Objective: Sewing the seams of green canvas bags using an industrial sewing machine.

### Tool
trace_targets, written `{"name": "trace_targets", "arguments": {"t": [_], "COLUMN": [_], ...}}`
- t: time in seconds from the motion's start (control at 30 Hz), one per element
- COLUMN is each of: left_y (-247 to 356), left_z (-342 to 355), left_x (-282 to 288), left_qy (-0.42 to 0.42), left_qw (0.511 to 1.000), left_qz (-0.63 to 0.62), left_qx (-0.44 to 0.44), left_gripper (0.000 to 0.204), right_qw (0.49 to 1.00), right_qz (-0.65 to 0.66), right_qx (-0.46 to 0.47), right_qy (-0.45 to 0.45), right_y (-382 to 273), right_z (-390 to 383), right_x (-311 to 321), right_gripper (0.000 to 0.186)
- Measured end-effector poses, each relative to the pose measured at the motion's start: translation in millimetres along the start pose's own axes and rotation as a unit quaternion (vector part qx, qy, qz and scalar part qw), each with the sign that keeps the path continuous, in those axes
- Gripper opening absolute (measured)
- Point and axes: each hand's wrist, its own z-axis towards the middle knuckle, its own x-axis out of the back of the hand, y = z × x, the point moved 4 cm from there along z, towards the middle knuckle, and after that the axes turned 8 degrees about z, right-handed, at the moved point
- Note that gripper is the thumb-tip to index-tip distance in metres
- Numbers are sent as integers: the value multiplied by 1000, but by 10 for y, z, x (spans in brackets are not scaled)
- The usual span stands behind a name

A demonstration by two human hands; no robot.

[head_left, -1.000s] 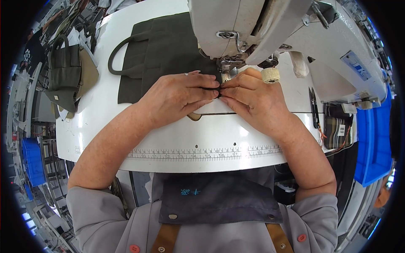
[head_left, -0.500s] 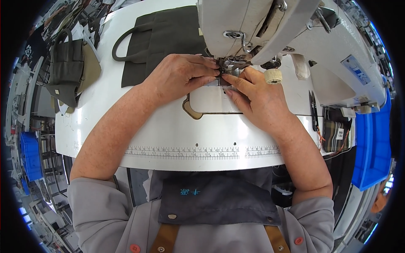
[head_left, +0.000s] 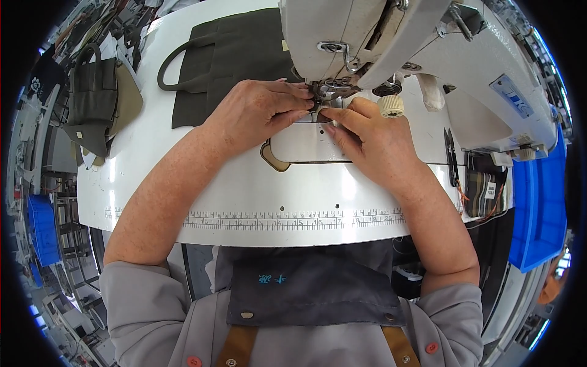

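A dark green fabric panel with a looped handle point(head_left: 235, 58) lies on the white table, running behind the head of a sewing machine point(head_left: 461, 73). My left hand point(head_left: 260, 107) is closed, its fingertips pressed together on dark fabric just left of the presser foot point(head_left: 329, 92). On the other side, my right hand point(head_left: 376, 134) pinches the near edge of a small bit of dark fabric point(head_left: 321, 117) with thumb and forefinger. Whether this bit belongs to the panel is hidden by my fingers. The needle cannot be made out.
Black thread snips point(head_left: 451, 156) lie right of my right forearm, beside a striped fabric pouch point(head_left: 484, 183). A blue bin point(head_left: 538, 208) stands past the table's right end. More dark green handled pieces point(head_left: 95, 92) hang at the left edge. A ruler strip point(head_left: 287, 220) runs along the front.
The whole view has shifted slightly, with table and machine a little further left. Both hands stay at the presser foot, with barely any movement against the machine.
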Motion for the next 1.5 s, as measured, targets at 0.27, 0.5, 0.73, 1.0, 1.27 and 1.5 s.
{"name": "trace_targets", "arguments": {"t": [0.27, 0.5, 0.73, 1.0, 1.27, 1.5], "left_y": [54, 175, 257, 254, 7, 198], "left_z": [-2, -61, -64, -55, -44, -88], "left_x": [19, -5, -44, -46, 13, 103], "left_qy": [-10, -22, -7, 9, -38, -168], "left_qw": [1000, 998, 993, 992, 990, 967], "left_qz": [-4, 49, 115, 125, 96, 157], "left_qx": [11, 13, 17, 11, 92, 109], "left_gripper": [21, 27, 25, 24, 29, 48], "right_qw": [1000, 1000, 1000, 1000, 1000, 1000], "right_qz": [-2, -8, 1, 2, 10, 11], "right_qx": [5, 1, -12, -11, -11, 2], "right_qy": [0, -9, -14, -12, -19, -17], "right_y": [4, 4, 8, -2, 29, 25], "right_z": [2, 7, 13, 21, 13, -1], "right_x": [-21, -31, -26, -12, -23, -25], "right_gripper": [23, 24, 23, 21, 22, 24]}}
